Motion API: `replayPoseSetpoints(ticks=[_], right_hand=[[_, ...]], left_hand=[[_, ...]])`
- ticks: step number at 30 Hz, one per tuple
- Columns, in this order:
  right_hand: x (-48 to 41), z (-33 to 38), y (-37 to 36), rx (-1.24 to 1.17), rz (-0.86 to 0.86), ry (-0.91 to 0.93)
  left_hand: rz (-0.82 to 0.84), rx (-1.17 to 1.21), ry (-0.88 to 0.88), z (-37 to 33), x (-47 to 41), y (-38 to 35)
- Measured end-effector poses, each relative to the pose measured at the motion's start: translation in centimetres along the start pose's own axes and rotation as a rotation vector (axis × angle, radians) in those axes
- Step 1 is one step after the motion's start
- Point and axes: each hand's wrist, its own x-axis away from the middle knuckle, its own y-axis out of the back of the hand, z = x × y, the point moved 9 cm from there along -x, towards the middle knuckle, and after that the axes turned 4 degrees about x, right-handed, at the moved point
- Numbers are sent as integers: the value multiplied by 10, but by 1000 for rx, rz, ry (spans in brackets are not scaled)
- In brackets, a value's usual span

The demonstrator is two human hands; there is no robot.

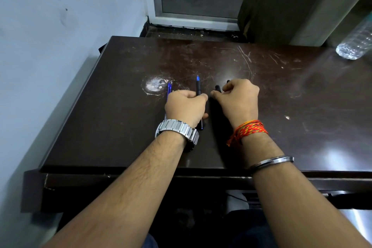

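Black pen (pixel 198 86) with a blue tip is pointing away from me, and the fingers of my left hand (pixel 185 106) are curling around it on the dark table (pixel 100 117). My right hand (pixel 239 100) is pinching a small black piece (pixel 217 88) just beside it. Blue pens (pixel 168 90) are lying partly under my left hand.

The left hand (pixel 185 106) holds a black pen (pixel 198 87) with a blue tip that points away. Blue pens (pixel 168 90) lie just beside that hand on the dark table (pixel 120 127). The right hand (pixel 239 98) pinches a small black piece (pixel 217 88). A clear bottle (pixel 356 42) is far off to the right.
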Motion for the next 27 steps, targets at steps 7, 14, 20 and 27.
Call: replayPoseSetpoints(ticks=[7, 14, 20, 27], right_hand=[[-1, -6, 1, 74, 52, -49], [4, -5, -4, 80, 200, -40], [2, -8, -3, 82, 276, -66], [2, -4, 4, 85, 214, -23]], left_hand=[[47, -71, -37, -8, 5, -2], [56, -116, -56, -11, 9, -2], [62, -117, -77, -10, 7, -2], [78, -163, -128, -12, 3, -5]])
